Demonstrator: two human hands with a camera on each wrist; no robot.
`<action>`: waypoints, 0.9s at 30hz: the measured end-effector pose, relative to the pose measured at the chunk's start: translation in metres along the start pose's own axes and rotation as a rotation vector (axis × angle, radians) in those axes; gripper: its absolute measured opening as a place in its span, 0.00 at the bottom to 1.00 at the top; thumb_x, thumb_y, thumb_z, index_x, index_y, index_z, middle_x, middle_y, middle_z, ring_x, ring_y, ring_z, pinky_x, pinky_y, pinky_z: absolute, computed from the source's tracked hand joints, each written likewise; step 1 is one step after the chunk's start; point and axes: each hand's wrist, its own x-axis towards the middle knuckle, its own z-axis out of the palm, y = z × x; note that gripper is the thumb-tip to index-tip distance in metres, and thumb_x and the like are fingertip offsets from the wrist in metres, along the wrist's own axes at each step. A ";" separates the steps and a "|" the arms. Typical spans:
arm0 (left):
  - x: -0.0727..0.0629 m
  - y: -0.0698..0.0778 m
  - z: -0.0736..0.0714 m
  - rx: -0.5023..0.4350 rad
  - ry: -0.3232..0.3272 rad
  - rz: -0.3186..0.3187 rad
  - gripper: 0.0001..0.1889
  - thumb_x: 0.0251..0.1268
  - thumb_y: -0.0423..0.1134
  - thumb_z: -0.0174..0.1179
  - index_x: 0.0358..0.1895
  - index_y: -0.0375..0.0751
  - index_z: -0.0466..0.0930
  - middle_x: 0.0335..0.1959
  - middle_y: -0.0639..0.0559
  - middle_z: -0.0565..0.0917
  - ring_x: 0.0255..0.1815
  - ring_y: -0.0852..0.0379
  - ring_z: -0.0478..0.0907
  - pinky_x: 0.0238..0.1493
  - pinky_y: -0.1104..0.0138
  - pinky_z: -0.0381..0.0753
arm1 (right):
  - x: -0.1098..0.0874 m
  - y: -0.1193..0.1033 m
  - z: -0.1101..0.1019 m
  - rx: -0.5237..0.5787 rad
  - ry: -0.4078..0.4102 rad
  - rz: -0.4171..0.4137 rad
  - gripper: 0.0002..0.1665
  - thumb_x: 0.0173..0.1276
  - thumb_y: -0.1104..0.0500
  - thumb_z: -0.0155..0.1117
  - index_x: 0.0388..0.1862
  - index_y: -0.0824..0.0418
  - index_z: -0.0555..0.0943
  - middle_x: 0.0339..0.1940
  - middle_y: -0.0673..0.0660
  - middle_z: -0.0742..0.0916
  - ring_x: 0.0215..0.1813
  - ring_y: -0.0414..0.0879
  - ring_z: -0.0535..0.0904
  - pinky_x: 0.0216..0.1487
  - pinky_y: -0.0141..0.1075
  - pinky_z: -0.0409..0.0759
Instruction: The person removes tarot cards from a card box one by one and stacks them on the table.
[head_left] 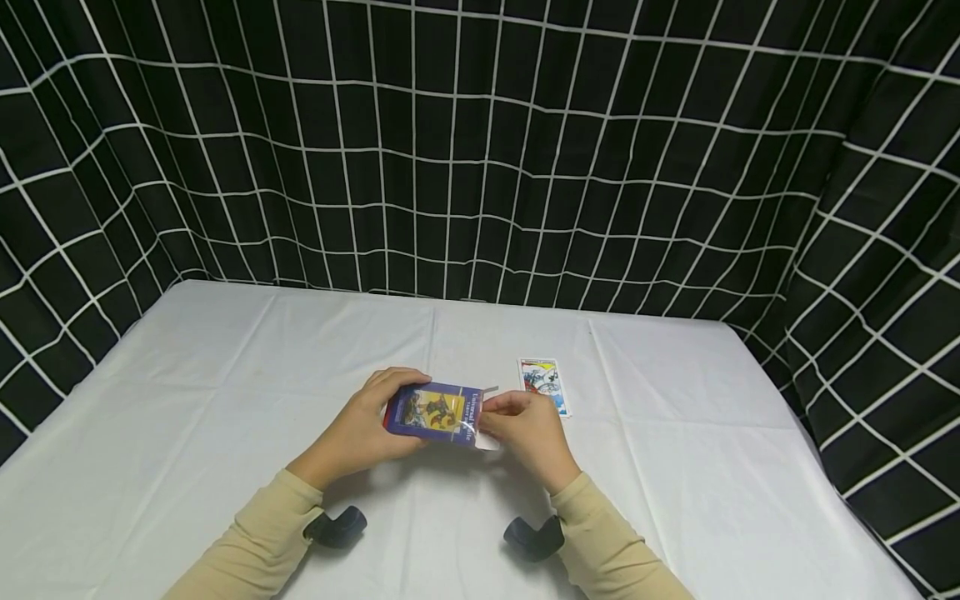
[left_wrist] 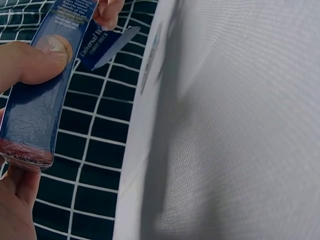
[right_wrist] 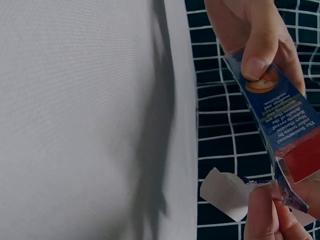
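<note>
A blue tarot card box (head_left: 431, 414) with a yellow picture panel is held above the table by my left hand (head_left: 367, 421), thumb along one narrow side and fingers on the opposite one. Its end toward the right is open. My right hand (head_left: 534, 433) is at that end, thumb and finger pinching the box's edge by the loosened flaps. A white-backed flap (right_wrist: 225, 196) sticks out there in the right wrist view; a printed blue flap (left_wrist: 102, 46) hangs out in the left wrist view. The inside of the box is mostly hidden.
A small stack of picture cards (head_left: 545, 385) lies on the table just beyond my right hand. White cloth (head_left: 225, 450) covers the table. Black curtains with a white grid (head_left: 465, 150) stand behind and at both sides. A dark device (head_left: 337, 527) is strapped at each wrist.
</note>
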 end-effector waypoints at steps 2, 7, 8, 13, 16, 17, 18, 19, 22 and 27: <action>0.000 0.000 0.000 -0.003 0.002 -0.002 0.37 0.42 0.35 0.78 0.62 0.44 0.76 0.62 0.50 0.78 0.67 0.49 0.70 0.69 0.49 0.70 | -0.001 -0.001 0.000 0.005 -0.001 0.001 0.06 0.56 0.66 0.72 0.30 0.69 0.86 0.27 0.58 0.89 0.27 0.36 0.79 0.29 0.25 0.77; 0.000 -0.002 0.001 -0.004 0.010 0.004 0.37 0.42 0.35 0.78 0.62 0.44 0.75 0.62 0.50 0.78 0.66 0.49 0.71 0.69 0.50 0.70 | -0.002 -0.003 0.000 0.028 0.008 0.022 0.07 0.56 0.64 0.72 0.31 0.68 0.86 0.28 0.58 0.89 0.28 0.37 0.80 0.30 0.25 0.79; 0.000 -0.002 0.001 -0.006 0.010 0.004 0.37 0.42 0.35 0.78 0.62 0.44 0.75 0.62 0.50 0.78 0.66 0.49 0.71 0.69 0.50 0.70 | -0.003 -0.003 0.000 0.032 0.014 0.029 0.07 0.56 0.64 0.72 0.30 0.68 0.86 0.28 0.58 0.89 0.29 0.38 0.81 0.31 0.25 0.79; 0.001 -0.001 0.003 -0.018 0.000 0.002 0.37 0.42 0.35 0.78 0.62 0.44 0.75 0.63 0.49 0.78 0.67 0.48 0.70 0.69 0.48 0.70 | -0.002 -0.003 0.001 0.012 0.048 0.042 0.05 0.56 0.65 0.70 0.27 0.68 0.85 0.25 0.57 0.88 0.27 0.38 0.80 0.30 0.25 0.78; 0.001 0.000 0.004 -0.025 -0.008 -0.004 0.37 0.43 0.34 0.78 0.62 0.44 0.75 0.63 0.49 0.78 0.67 0.48 0.70 0.69 0.47 0.70 | -0.001 -0.002 0.002 0.006 0.052 0.048 0.05 0.57 0.66 0.69 0.27 0.69 0.84 0.24 0.57 0.88 0.26 0.37 0.79 0.29 0.24 0.79; 0.000 0.000 0.004 -0.026 -0.008 -0.004 0.37 0.42 0.34 0.78 0.62 0.43 0.75 0.63 0.49 0.78 0.67 0.48 0.70 0.69 0.47 0.70 | -0.001 -0.002 0.002 0.010 0.049 0.051 0.05 0.57 0.67 0.69 0.27 0.69 0.84 0.24 0.58 0.88 0.26 0.37 0.79 0.29 0.24 0.80; 0.000 0.000 0.004 -0.025 -0.009 -0.006 0.37 0.42 0.34 0.78 0.62 0.43 0.75 0.63 0.50 0.78 0.67 0.48 0.70 0.69 0.47 0.70 | -0.002 -0.002 0.001 0.012 0.045 0.052 0.05 0.57 0.67 0.69 0.27 0.69 0.84 0.24 0.58 0.88 0.26 0.37 0.79 0.30 0.25 0.81; 0.000 0.000 0.004 -0.022 -0.009 -0.006 0.37 0.42 0.34 0.78 0.62 0.44 0.75 0.63 0.50 0.78 0.67 0.48 0.70 0.69 0.47 0.70 | -0.002 -0.003 0.001 0.014 0.038 0.053 0.05 0.57 0.67 0.70 0.27 0.70 0.84 0.24 0.58 0.88 0.25 0.37 0.79 0.30 0.25 0.82; 0.000 0.000 0.004 -0.015 -0.007 -0.003 0.37 0.42 0.34 0.78 0.62 0.44 0.75 0.62 0.50 0.78 0.67 0.48 0.70 0.69 0.47 0.70 | -0.003 -0.004 -0.002 0.024 0.021 0.053 0.05 0.57 0.67 0.70 0.27 0.70 0.83 0.24 0.57 0.88 0.25 0.38 0.80 0.31 0.29 0.84; 0.000 0.000 0.001 -0.009 0.006 -0.009 0.37 0.41 0.35 0.79 0.62 0.43 0.76 0.62 0.49 0.78 0.66 0.48 0.71 0.69 0.48 0.70 | -0.001 -0.006 -0.010 0.070 0.000 0.071 0.09 0.56 0.64 0.74 0.30 0.70 0.84 0.25 0.55 0.88 0.26 0.39 0.83 0.34 0.35 0.87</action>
